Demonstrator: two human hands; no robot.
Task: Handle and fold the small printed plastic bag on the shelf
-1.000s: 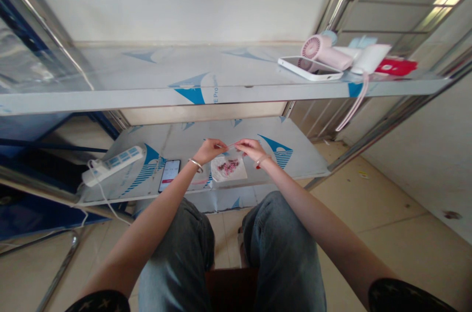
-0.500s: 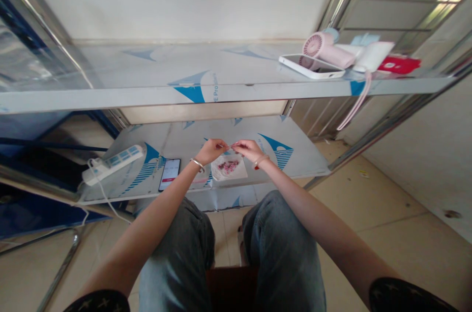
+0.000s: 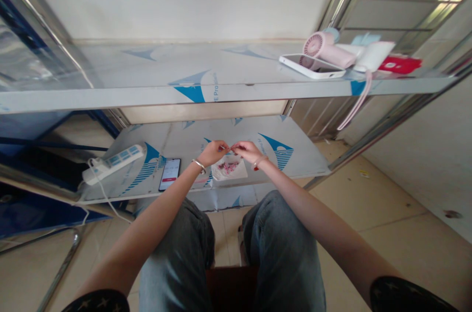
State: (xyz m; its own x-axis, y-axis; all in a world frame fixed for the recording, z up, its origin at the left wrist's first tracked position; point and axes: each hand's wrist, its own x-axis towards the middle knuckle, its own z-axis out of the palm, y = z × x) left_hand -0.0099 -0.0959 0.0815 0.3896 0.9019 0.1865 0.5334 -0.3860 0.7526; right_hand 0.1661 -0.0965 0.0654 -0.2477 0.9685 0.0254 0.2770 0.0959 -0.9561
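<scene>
Over the lower shelf, my left hand (image 3: 214, 152) and my right hand (image 3: 248, 150) meet fingertip to fingertip. Both are closed in a pinch, and whatever lies between the fingers is too small to name. Just below them a white sheet or shallow tray (image 3: 239, 172) holds a small heap of pink and dark red beads (image 3: 229, 167). A bangle circles my left wrist; a bracelet with a red piece is on my right. Left of my left forearm, a phone (image 3: 170, 174) with a lit screen lies flat on the shelf.
A white power strip (image 3: 123, 156) with a cable sits on the left of the lower shelf (image 3: 165, 140). The upper shelf's edge (image 3: 147, 96) runs across in front. On it are a white-framed phone (image 3: 313, 67), a pink handheld fan (image 3: 328, 49) and a red packet (image 3: 400, 64).
My left hand has shifted very slightly, its fingers curling a little more. The right hand stays almost in place, and the beads look unmoved.
</scene>
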